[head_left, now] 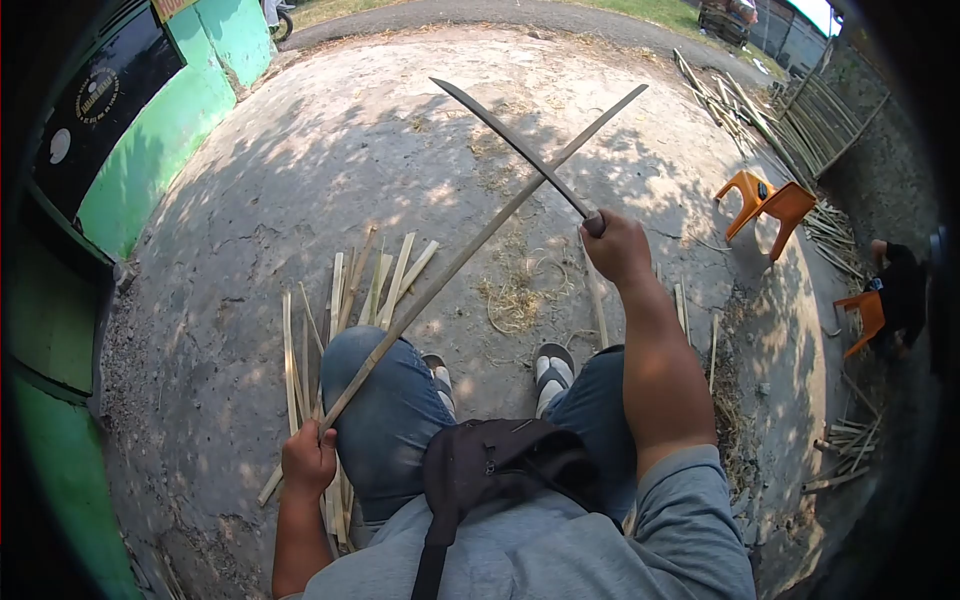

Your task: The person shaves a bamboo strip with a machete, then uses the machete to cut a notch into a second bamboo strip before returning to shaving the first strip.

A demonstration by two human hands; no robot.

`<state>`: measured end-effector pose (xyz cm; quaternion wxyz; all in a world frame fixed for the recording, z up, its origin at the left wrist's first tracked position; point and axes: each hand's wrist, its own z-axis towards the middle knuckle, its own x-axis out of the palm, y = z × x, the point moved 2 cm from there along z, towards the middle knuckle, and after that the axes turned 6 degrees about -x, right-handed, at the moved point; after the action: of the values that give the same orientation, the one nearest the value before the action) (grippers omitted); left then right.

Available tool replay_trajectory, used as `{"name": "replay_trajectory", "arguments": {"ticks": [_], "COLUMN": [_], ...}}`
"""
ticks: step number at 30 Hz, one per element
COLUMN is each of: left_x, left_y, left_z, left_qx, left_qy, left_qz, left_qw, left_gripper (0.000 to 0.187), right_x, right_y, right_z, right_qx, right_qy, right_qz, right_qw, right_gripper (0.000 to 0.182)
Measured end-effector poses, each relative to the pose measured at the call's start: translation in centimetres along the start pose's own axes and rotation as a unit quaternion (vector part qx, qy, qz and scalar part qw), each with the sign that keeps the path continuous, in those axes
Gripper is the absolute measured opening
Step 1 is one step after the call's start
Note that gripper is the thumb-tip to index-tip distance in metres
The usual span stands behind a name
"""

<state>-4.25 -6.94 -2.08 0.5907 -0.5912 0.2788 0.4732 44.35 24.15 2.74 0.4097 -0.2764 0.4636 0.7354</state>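
My left hand (308, 458) is closed round the lower end of a long bamboo strip (455, 262), beside my left knee. The strip slants up and to the right over that knee. My right hand (615, 248) grips the dark handle of a long machete (505, 132), in front of my right knee. Its blade points up and to the left and crosses the strip near the strip's upper part. Split bamboo strips (292, 362) lie in a bunch around my left leg, and a few more strips (713, 352) are beside my right leg.
Fibrous shavings (514, 303) lie on the concrete before my feet. Orange plastic chairs (768, 207) stand at the right, with a person in dark clothes (900, 295) at the far right edge. Bamboo poles (745, 115) are piled at the upper right. A green wall (150, 175) borders the left.
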Motion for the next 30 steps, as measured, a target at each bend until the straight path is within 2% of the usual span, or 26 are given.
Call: {"name": "replay_trajectory", "arguments": {"ticks": [6,9,13,16,19,25,26,29,30], "left_x": [1.2,1.7,1.4,1.2,1.5,2.5,2.6,2.3,2.2], "left_y": [0.7,1.7,1.6,1.5,1.1,1.4,1.6,1.6,1.4], "left_z": [0.0,0.0,-0.2,-0.2,-0.4,-0.6,-0.5,-0.9,-0.8], "left_qx": [0.014,0.022,0.018,0.012,0.016,0.039,0.039,0.033,0.032], "left_qy": [0.005,-0.012,-0.03,-0.029,-0.045,-0.088,-0.09,-0.094,-0.1], "left_qz": [-0.042,-0.024,0.0,0.028,0.052,0.048,0.047,0.063,0.069], "left_qw": [0.999,0.999,0.999,0.999,0.997,0.994,0.994,0.993,0.992], "left_gripper": [0.052,0.053,0.053,0.054,0.054,0.054,0.054,0.053,0.053], "right_x": [-0.9,-1.0,0.4,0.7,0.3,-1.3,-1.9,-0.9,-0.4], "right_y": [5.7,4.4,-1.3,-3.0,-3.0,2.6,3.5,1.9,0.7], "right_z": [-1.4,0.0,1.9,1.2,0.7,-0.5,-0.5,0.3,0.6], "right_qx": [-0.251,-0.214,0.028,0.074,0.07,-0.114,-0.113,-0.002,0.042], "right_qy": [0.03,-0.001,-0.048,-0.06,-0.009,0.05,0.077,0.108,0.087], "right_qz": [-0.019,-0.017,0.021,0.028,0.017,0.001,-0.019,-0.014,-0.01], "right_qw": [0.967,0.977,0.998,0.995,0.997,0.992,0.99,0.994,0.995], "right_gripper": [0.01,0.014,0.018,0.018,0.018,0.016,0.016,0.016,0.017]}}
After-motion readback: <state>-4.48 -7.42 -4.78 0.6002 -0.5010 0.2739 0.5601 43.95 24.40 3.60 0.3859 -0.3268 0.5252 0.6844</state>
